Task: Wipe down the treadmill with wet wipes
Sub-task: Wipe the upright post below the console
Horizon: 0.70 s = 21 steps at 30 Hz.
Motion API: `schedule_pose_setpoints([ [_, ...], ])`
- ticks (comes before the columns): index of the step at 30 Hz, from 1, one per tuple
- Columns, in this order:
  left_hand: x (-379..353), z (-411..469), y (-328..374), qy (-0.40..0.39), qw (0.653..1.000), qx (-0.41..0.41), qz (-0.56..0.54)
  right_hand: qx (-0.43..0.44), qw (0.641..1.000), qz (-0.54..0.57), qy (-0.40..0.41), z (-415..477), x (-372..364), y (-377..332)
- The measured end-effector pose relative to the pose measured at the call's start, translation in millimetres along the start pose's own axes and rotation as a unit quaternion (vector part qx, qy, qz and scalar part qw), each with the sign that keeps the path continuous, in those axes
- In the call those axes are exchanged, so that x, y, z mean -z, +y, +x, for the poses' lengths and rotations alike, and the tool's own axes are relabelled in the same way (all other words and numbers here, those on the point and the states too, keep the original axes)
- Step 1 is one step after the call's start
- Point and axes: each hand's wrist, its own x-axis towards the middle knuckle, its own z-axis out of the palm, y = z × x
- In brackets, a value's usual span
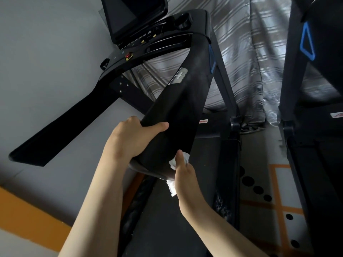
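Note:
A black treadmill fills the view, with its right handrail (178, 108) running from the console (148, 39) down toward me. My left hand (131, 138) grips the near end of that handrail, thumb across the top. My right hand (183, 173) holds a crumpled white wet wipe (172, 184) against the rail's lower right edge. Part of the wipe is hidden behind my fingers. The rail's upper part looks dusty around a grey plus-marked button (179, 76).
The left handrail (61, 134) juts out to the lower left. A dark screen (133, 13) tops the console. The running belt (185, 210) lies below. A second machine (315, 108) stands at the right, striped curtains (250, 52) behind, and orange-lined floor (274, 191) between.

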Motion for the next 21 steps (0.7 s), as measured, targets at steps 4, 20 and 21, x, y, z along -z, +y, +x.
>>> schedule_pose_setpoints([
  [4,1,0,-3,-0.004,1.000,-0.004,-0.014,0.022,1.000,0.009,0.007,-10,-2,-1],
  [20,-4,-7,-9,0.042,0.992,-0.032,-0.114,0.348,0.917,-0.190,-0.041,-20,-31,-39],
  [21,-4,-7,-13,0.032,0.990,-0.042,-0.130,0.366,0.905,-0.212,-0.037,-13,-32,-49],
])
